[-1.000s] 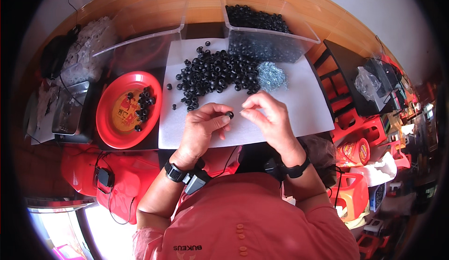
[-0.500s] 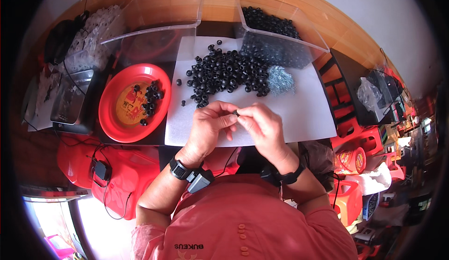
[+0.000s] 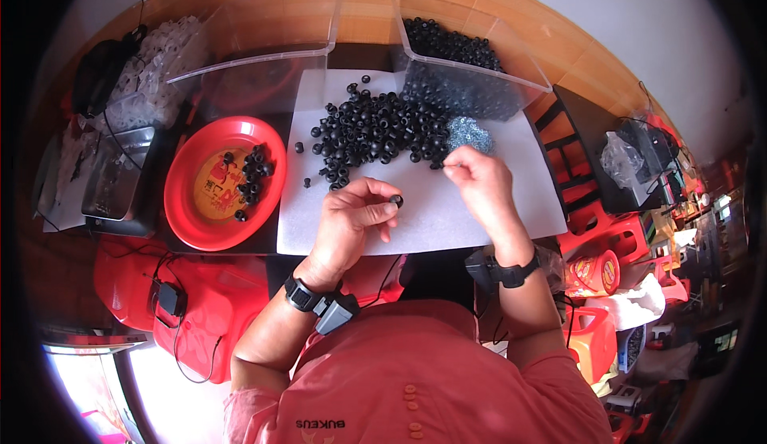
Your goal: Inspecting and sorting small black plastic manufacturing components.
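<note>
Between thumb and fingers, my left hand (image 3: 355,214) pinches a small round black bead-like piece (image 3: 397,201), its hole facing up. My right hand (image 3: 486,187) is at the near edge of a little heap of shiny silvery bits (image 3: 469,133). Its fingers are curled together, and whatever they hold is hidden. A large pile of similar black pieces (image 3: 371,128) lies just beyond both hands on a white sheet (image 3: 431,234). To the left, a red oval plate (image 3: 180,216) carries several black pieces along its right side.
A clear bin (image 3: 471,84) full of black pieces stands at the back right, another clear bin (image 3: 264,80) at the back left. Far left are a metal tray (image 3: 120,168) and a mass of whitish plastic parts (image 3: 156,84). Red stools (image 3: 204,308) stand below the table.
My right hand has left my left hand and moved right and away from me to the silvery heap. My left hand keeps the black piece, now more exposed.
</note>
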Available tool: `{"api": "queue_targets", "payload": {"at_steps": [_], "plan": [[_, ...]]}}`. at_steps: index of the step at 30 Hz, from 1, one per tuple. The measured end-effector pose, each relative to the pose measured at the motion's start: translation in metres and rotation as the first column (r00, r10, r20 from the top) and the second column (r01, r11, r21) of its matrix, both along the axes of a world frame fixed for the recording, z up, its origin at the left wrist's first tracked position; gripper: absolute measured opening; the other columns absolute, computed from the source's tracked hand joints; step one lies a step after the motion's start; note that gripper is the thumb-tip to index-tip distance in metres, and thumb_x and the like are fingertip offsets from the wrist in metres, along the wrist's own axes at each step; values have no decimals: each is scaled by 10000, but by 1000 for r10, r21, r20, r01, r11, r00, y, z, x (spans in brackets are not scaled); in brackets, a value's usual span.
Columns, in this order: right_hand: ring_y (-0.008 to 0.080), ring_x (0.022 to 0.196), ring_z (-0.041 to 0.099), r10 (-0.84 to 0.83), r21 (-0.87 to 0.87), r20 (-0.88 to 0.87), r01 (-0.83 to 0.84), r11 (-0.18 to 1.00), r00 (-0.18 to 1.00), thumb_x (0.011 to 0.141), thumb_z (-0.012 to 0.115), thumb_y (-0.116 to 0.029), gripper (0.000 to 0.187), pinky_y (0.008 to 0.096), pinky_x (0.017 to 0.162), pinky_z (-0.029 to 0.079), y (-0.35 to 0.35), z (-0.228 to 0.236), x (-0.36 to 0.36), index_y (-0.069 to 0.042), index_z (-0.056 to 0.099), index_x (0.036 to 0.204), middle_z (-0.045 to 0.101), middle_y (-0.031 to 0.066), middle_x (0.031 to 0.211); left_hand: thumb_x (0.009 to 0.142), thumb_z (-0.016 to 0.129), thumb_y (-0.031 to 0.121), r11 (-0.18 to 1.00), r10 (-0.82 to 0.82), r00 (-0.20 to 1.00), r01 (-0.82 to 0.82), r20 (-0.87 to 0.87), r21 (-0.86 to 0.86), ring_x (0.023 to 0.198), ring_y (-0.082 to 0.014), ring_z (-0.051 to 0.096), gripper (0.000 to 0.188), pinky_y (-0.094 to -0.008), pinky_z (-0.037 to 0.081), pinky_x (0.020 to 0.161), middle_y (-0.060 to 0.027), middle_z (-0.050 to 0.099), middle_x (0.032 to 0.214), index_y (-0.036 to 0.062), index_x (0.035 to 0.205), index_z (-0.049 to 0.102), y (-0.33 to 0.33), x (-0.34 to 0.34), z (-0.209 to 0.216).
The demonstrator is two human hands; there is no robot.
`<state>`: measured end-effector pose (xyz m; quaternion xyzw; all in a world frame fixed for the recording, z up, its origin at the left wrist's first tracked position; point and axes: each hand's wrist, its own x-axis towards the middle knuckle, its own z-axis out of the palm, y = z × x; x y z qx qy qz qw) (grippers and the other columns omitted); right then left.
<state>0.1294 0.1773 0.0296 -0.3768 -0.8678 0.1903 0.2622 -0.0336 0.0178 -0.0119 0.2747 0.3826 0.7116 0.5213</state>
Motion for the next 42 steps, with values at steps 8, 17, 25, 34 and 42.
{"api": "queue_targets", "payload": {"at_steps": [8,17,25,34,42], "plan": [[330,743,678,117,164,210,-153,975,971,826,658,-114,73,441,671,506,-2,10,-24,-107,694,890,697,111,754,844,683,-46,999,-51,988,48,-145,-26,666,-93,594,156,-222,499,567,-35,645,810,-25,998,664,-3,1,3],[362,751,670,50,184,320,-114,976,946,818,656,-100,88,475,683,499,10,-1,-24,-119,676,901,695,132,759,839,688,-41,998,-64,987,66,-148,8,699,-116,622,157,-231,517,564,-44,647,846,-23,994,666,-4,0,0],[362,741,671,114,260,414,-238,936,903,819,639,-77,64,484,666,493,9,-1,-20,-90,627,880,695,126,779,844,689,-40,999,-44,988,43,-147,-8,674,-91,594,168,-223,507,569,-32,640,817,-21,1008,656,-3,2,0],[356,776,665,180,272,238,-244,931,954,843,648,-124,60,483,675,500,-10,-10,4,-73,623,864,666,120,842,845,686,-38,1000,-12,995,12,-103,-2,693,-119,622,154,-235,506,551,-57,656,838,-29,997,660,-2,4,2],[324,825,657,-70,300,273,-16,954,960,848,668,-220,166,469,738,480,-24,-24,-8,-56,657,868,666,116,851,856,686,-15,1000,22,994,-23,-112,-10,707,-143,642,154,-252,507,550,-79,663,849,-36,1005,654,-2,4,1]]}}
